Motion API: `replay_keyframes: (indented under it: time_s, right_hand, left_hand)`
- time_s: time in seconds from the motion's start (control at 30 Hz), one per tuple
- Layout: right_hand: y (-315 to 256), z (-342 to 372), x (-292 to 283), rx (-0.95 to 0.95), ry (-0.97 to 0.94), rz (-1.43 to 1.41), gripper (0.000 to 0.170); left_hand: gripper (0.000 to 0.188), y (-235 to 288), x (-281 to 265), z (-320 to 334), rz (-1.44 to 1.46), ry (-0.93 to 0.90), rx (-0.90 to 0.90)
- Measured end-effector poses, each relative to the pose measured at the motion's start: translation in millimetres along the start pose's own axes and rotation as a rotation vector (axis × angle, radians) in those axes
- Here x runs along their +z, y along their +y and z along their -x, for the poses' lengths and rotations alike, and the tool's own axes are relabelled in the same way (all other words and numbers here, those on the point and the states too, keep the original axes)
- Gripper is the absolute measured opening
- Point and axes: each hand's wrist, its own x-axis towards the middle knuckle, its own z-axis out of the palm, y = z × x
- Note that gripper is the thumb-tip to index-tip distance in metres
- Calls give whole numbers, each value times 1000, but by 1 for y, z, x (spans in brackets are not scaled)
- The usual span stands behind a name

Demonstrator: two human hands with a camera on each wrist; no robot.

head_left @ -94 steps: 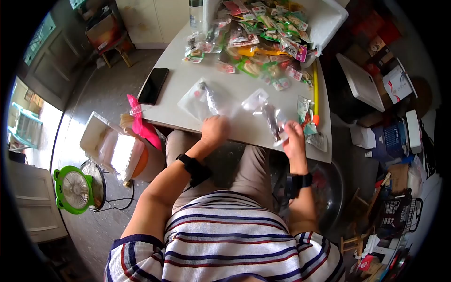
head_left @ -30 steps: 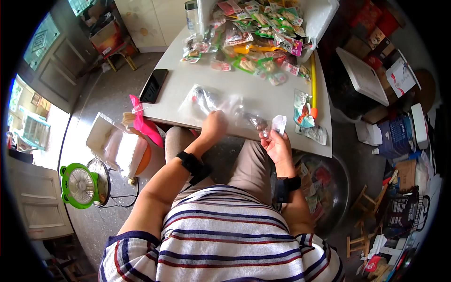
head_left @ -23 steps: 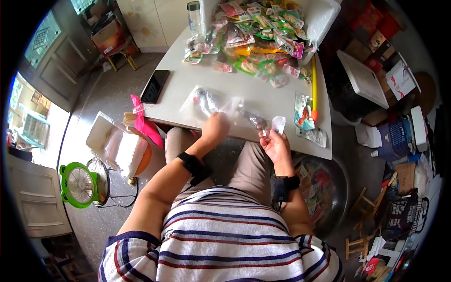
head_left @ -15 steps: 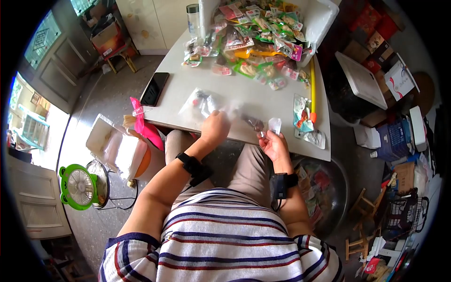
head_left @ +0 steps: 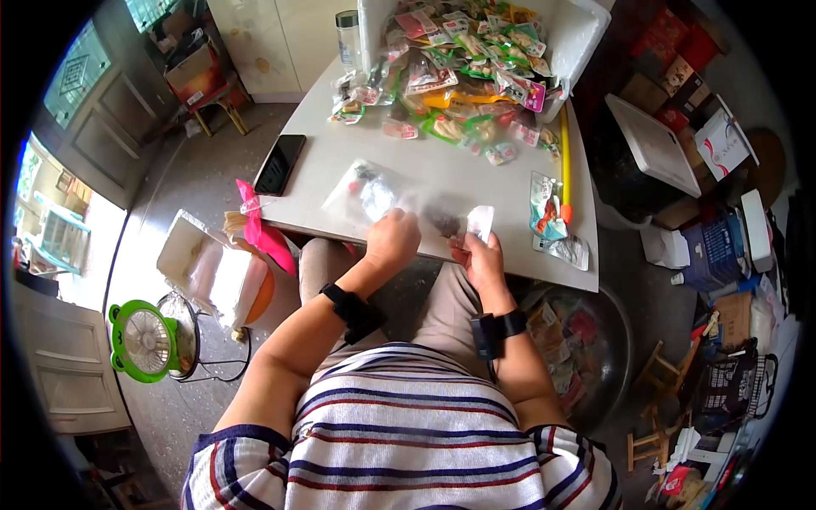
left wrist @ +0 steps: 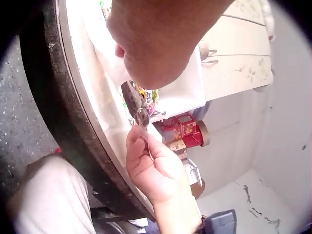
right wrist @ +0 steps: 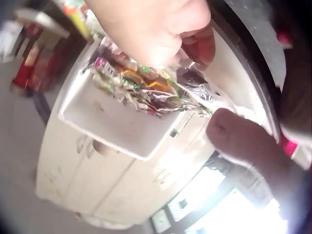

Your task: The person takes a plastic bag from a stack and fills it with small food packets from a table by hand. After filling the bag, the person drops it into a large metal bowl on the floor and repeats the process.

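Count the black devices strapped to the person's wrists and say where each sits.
2: a left device on the wrist behind the left hand, and a right device behind the right hand, which pinches the dark packet.

The left hand (head_left: 393, 240) hides part of the bag (head_left: 359, 189); the packet (head_left: 444, 223) is blurred. The head view's top edge cuts off the box (head_left: 585, 42); lettering on the pile (head_left: 480, 64) is too small to read.
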Motion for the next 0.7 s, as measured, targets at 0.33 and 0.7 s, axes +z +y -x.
replay_keyframes:
  time_s: [0.33,0.7]
  right_hand:
    - [6,4,38,220,-187,203,11]
    - [12,-26,26,69,-209,420,11]
  left_hand:
    - [8,1,1,9,96,33,23]
    - [8,-5,5,19,97,51,71]
